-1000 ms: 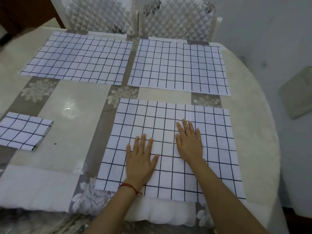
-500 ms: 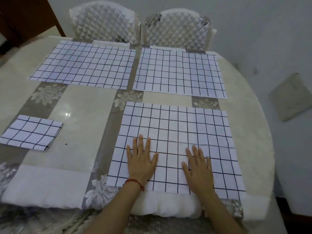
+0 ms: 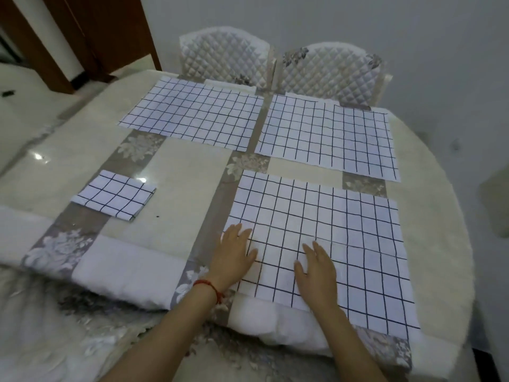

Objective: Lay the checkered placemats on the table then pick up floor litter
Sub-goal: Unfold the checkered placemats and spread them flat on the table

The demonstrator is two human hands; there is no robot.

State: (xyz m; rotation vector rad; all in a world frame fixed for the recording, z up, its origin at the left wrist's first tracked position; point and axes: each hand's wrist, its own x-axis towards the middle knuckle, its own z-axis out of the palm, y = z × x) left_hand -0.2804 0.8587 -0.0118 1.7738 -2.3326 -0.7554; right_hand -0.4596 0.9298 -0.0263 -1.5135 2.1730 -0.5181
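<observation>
Four white cloth placemats with a dark blue grid on the round cream table (image 3: 440,230) with grey floral bands and a glossy clear cover: three spread flat, one folded. Near spread placemat (image 3: 330,230) lies at the table's front edge, right of centre; far-left spread placemat (image 3: 192,117) and far-right spread placemat (image 3: 327,133) sit side by side at the far edge, a narrow gap between them, not touching each other or the near one. Folded checkered placemat (image 3: 115,198), a small square, lies well to the left of the near one, apart from all three. Two hands, both on the near placemat: left hand (image 3: 234,257), red string bracelet (image 3: 210,286) on its wrist, lies palm down with fingers straight and together at the mat's left edge, partly over the bare table strip; right hand (image 3: 316,268) lies palm down just beside it toward the mat's middle, fingers straight, thumb out. Neither hand grips anything, both flat and released, resting on the cloth. Two white quilted chair backs behind the table, left chair (image 3: 223,56) and right chair (image 3: 330,70), touching side by side, each behind one far placemat. One small dark speck (image 3: 157,216) on the table between the folded mat and the near mat. Brown wooden door frame (image 3: 96,37) top left, grey wall behind the chairs. One small dark object (image 3: 8,92) on the pale floor at far left, too blurred to identify
</observation>
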